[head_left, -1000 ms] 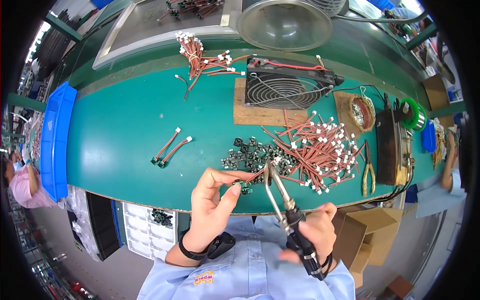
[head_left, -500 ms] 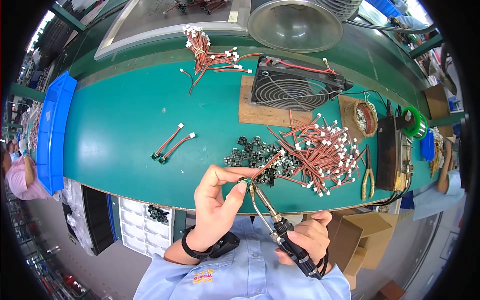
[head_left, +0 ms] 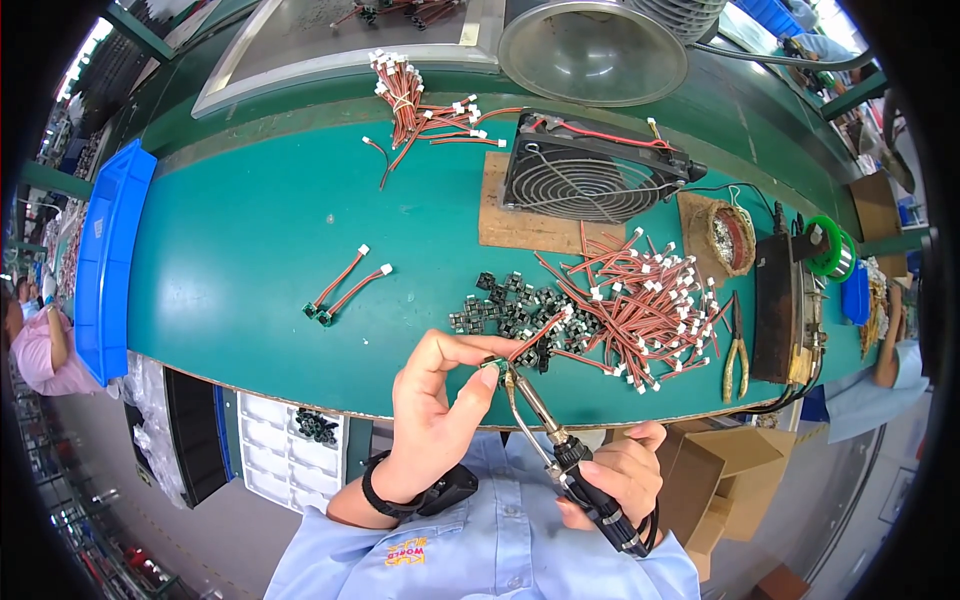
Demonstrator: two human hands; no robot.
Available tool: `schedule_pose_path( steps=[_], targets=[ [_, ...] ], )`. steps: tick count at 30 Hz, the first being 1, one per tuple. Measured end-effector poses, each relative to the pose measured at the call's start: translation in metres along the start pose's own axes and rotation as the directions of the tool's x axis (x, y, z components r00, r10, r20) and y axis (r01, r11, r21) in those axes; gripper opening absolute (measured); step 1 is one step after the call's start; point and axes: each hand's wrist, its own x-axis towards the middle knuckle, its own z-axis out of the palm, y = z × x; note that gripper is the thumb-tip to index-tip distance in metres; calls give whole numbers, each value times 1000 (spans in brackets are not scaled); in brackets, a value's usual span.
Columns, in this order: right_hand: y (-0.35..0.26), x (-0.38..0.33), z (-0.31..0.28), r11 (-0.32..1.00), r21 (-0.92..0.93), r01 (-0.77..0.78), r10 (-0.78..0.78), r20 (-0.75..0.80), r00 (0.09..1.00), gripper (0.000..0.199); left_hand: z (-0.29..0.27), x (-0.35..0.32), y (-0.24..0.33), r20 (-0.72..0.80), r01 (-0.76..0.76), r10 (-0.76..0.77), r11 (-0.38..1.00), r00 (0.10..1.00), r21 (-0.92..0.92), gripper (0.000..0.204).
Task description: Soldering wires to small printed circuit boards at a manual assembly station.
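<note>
Between thumb and forefinger, my left hand (head_left: 440,385) pinches a small green circuit board (head_left: 497,368). A red-and-brown wire lead with a white connector (head_left: 545,332) runs up to the right from that board. My right hand (head_left: 622,478) is wrapped round the black handle of a soldering iron (head_left: 575,465). The iron's tip, with a thin metal tube alongside it, meets the board at its right edge. Just beyond my hands lie a cluster of small black-and-green parts (head_left: 495,308) and a heap of wire leads (head_left: 650,310). Two boards with leads attached (head_left: 335,300) rest on the left.
A fan (head_left: 590,175) stands on a wooden board behind the heap. On the right are pliers (head_left: 738,360), a round tin (head_left: 728,238), a soldering station (head_left: 778,310) and a green solder spool (head_left: 832,248). A blue bin (head_left: 105,265) edges the left; a lamp shade (head_left: 590,60) hangs behind.
Both hands, the board and the iron have shifted very slightly to the right. The iron stays at the board, and both grips are the same.
</note>
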Motion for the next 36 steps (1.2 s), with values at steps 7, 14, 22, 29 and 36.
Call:
schedule_pose_path(
  steps=[7, 14, 22, 29, 36],
  targets=[
    [1, -2, 1, 1000, 7, -2, 2, 0, 1000, 44, -2, 0, 0, 20, 3, -3, 1000, 1000, -1, 8],
    [1, -4, 6, 1000, 4, -15, 15, -20, 1000, 43, -1, -1, 1, 16, -32, 32, 999, 999, 16, 8],
    [2, -9, 9, 1000, 5, -8, 9, -37, 999, 43, -1, -4, 2, -18, -60, 62, 992, 998, 112, 10],
    [4, -13, 10, 998, -17, 53, -53, -28, 998, 46, -1, -5, 2, -13, -110, 112, 985, 994, 132, 11],
    [3, -11, 6, 998, -4, 66, -66, -7, 998, 48, 2, -6, 4, -76, -104, 118, 981, 990, 166, 12]
  ],
)
